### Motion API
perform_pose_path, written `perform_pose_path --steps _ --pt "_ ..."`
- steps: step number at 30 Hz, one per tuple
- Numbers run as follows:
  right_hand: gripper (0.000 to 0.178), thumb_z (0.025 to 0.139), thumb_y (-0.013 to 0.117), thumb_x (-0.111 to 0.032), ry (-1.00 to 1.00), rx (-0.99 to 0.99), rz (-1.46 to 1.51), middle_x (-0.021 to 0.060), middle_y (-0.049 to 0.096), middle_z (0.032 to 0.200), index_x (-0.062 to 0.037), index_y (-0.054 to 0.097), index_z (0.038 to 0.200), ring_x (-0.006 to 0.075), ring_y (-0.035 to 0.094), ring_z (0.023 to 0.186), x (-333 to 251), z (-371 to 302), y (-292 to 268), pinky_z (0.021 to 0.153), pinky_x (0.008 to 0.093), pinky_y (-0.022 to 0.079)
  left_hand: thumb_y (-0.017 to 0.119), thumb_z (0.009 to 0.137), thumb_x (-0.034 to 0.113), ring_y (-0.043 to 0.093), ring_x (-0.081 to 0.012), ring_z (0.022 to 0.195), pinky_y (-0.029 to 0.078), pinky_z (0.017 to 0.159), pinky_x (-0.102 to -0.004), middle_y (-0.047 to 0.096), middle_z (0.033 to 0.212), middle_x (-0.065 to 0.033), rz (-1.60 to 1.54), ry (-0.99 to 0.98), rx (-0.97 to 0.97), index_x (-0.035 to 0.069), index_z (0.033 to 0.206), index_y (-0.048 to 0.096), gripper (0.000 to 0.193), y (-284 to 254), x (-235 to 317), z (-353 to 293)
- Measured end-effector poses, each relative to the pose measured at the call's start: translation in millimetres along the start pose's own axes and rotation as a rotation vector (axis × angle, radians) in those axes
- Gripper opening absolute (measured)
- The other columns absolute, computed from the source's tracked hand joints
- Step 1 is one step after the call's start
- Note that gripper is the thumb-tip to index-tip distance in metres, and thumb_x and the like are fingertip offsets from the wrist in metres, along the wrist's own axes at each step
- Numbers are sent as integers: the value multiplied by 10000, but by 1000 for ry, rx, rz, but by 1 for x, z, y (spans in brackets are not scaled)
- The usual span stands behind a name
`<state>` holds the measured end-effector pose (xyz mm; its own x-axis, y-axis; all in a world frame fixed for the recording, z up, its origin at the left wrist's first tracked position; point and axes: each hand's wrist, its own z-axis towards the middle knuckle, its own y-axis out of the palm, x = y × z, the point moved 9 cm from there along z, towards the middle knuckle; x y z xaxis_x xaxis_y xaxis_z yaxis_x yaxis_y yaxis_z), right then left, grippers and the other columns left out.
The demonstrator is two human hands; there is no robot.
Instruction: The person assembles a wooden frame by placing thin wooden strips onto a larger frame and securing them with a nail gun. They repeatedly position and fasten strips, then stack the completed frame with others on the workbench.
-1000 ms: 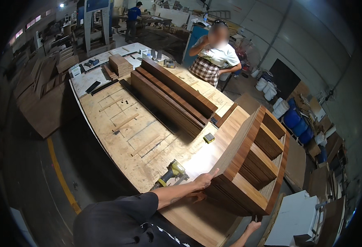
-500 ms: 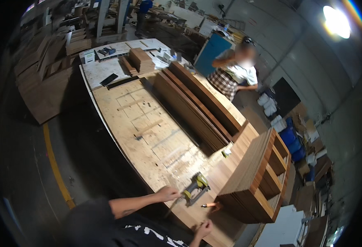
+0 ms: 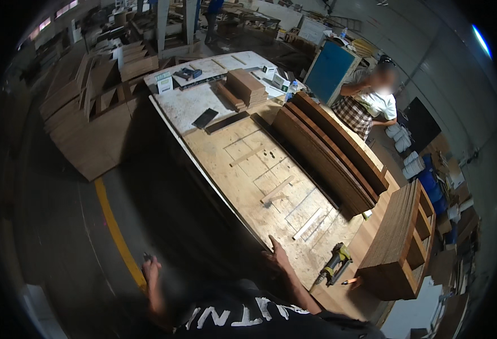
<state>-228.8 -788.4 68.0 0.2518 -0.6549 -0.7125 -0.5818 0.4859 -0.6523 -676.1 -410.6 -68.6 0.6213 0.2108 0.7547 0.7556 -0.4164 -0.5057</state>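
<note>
My left hand point(image 3: 153, 272) is off the table, over the floor at the lower left. Its fingers close on a small dark thing point(image 3: 147, 257) whose kind I cannot make out. At the table's near edge is my right hand point(image 3: 278, 257), a finger stretched out along the wooden worktable point(image 3: 243, 186) and nothing visible in it. To its right lies a yellow-green and black nail gun point(image 3: 335, 264). A small orange-and-black tool point(image 3: 350, 281) sits beside the gun, near a stack of brown compartmented wooden frames point(image 3: 392, 243).
Long brown boards point(image 3: 327, 152) stand on edge along the table's far side. Toward its far end are a phone point(image 3: 205, 118), stacked wood blocks point(image 3: 246, 89) and another power tool point(image 3: 188, 73). A person point(image 3: 367, 99) stands across the table. Wooden panels point(image 3: 96, 130) are piled at left.
My left hand has moved left, from beside the nail gun to over the floor. My right hand has shifted forward to the table's near edge. The view has turned left.
</note>
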Motion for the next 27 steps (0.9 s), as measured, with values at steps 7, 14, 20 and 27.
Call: perform_pose_path --steps 7,14,20,27 --pt "417 875 714 -329 -4 158 -234 209 670 1044 -58 679 1191 439 664 945 -8 79 20 827 489 567 616 906 253 580 -183 587 475 586 -325 668 678 -64 204 -19 -607 40 785 709 261 94 -96 -15" --pt "388 960 628 -373 -24 -302 122 215 727 1061 -78 698 1203 393 685 1016 -87 120 69 890 463 538 623 950 497 622 -174 698 482 725 -319 666 694 -47 206 245 -838 45 817 750 488 140 63 56" --pt "445 1014 550 -424 -276 -842 190 200 739 1071 -42 723 1164 347 694 1002 -139 131 76 877 428 532 618 966 415 742 -207 890 554 820 -349 785 896 -74 625 253 -715 105 745 795 421 205 273 117" --pt "426 996 582 -436 50 -839 199 147 751 950 -67 735 1143 261 678 867 -126 166 69 809 407 521 593 888 363 725 -335 928 556 857 -394 752 921 -145 805 489 -898 119 859 784 311 271 393 125"
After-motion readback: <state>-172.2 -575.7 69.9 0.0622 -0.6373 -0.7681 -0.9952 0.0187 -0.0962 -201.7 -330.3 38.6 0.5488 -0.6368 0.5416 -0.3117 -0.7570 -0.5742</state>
